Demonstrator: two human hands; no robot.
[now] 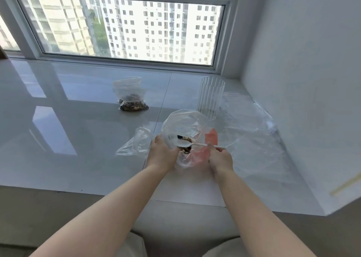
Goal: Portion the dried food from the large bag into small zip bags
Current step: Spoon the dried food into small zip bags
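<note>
My left hand grips the clear large plastic bag open on the glossy white counter while my right hand pinches the white plastic spoon; I should scoop level, unhurried.

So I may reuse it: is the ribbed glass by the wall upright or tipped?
Upright: the ribbed glass stands on the white counter, open rim upward.

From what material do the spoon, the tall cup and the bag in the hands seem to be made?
Spoon: probably plastic, plain white, thin handle, slightly glossy. Cup: clear and ribbed; glass or hard plastic, I cannot tell which. Bag: thin soft plastic film, transparent and crinkled, with a red patch; the dried food shows through it.
</note>
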